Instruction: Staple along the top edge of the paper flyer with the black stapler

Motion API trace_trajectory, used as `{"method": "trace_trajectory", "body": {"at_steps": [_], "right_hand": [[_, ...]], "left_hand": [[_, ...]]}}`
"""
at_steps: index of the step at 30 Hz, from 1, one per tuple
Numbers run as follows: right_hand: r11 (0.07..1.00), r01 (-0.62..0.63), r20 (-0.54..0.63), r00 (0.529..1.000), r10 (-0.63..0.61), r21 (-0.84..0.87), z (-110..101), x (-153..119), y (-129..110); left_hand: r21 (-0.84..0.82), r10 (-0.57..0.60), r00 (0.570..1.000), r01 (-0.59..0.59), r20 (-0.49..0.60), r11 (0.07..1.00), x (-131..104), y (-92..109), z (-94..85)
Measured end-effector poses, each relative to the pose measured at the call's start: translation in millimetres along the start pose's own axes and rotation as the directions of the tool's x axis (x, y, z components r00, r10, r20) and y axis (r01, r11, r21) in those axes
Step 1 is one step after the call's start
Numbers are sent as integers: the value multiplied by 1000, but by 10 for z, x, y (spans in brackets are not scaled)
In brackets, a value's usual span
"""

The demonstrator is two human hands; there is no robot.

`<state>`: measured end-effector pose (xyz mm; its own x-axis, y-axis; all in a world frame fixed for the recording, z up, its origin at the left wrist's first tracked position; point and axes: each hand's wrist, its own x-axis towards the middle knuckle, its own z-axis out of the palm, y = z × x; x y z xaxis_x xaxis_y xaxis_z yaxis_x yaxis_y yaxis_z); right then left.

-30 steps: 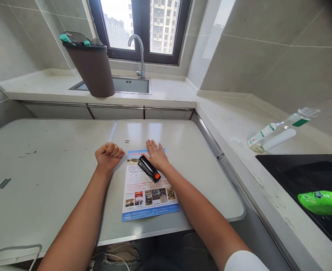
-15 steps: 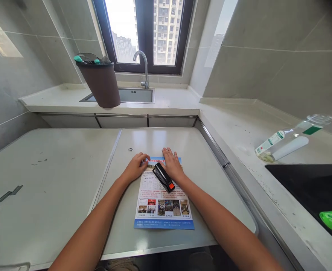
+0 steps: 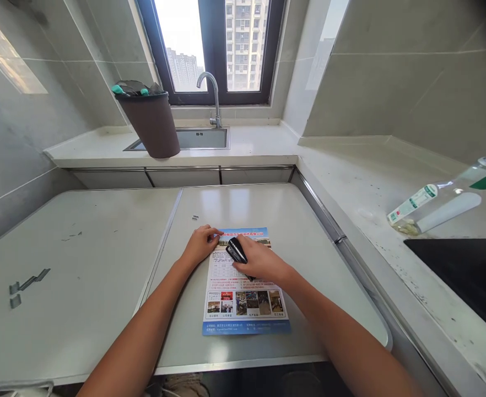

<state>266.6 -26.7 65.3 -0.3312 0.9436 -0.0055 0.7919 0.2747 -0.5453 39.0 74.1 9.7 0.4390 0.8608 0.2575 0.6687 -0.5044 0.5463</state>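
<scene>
Several grey strips (image 3: pixel 28 283) lie on a table (image 3: pixel 106 242), the left hand (image 3: pixel 199 243) sits half curled, grip unclear, at the top left of a printed flyer (image 3: pixel 230 284), and the right hand (image 3: pixel 264 259) clasps a black stapler (image 3: pixel 236 250) over it.

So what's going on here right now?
A person is at a pale table with both hands at a printed sheet. The right hand is closed around a black stapler over the sheet; whether the stapler touches the paper is hard to tell. The left hand is at the sheet's top left corner, fingers curled. Small metal strips lie beyond the left hand, and more grey pieces lie at the table's left side.
</scene>
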Motion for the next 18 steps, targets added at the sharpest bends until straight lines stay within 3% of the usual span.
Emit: {"method": "trace_trajectory", "body": {"at_steps": [2,4,7,9,12,18], "right_hand": [[998,-60,-40,997,61,6,45,35,7],[996,-63,-152,986,72,63,35,77,33],[985,86,-391,920,-20,151,-42,146,138],[973,191,-488,866,-105,131,-82,192,252],[963,248,-512,844,-159,110,-81,255,430],[950,283,-466,864,-192,134,33,328,528]], "left_hand": [[6,20,1000,-20,2,1000,4,-4,-6],[10,44,999,-44,7,999,9,4,-12],[18,65,998,-65,11,998,15,28,-21],[14,60,998,-60,19,998,19,46,-25],[13,53,998,-53,35,998,25,69,-28],[-40,83,996,-84,-33,996,3,112,-72]]}}
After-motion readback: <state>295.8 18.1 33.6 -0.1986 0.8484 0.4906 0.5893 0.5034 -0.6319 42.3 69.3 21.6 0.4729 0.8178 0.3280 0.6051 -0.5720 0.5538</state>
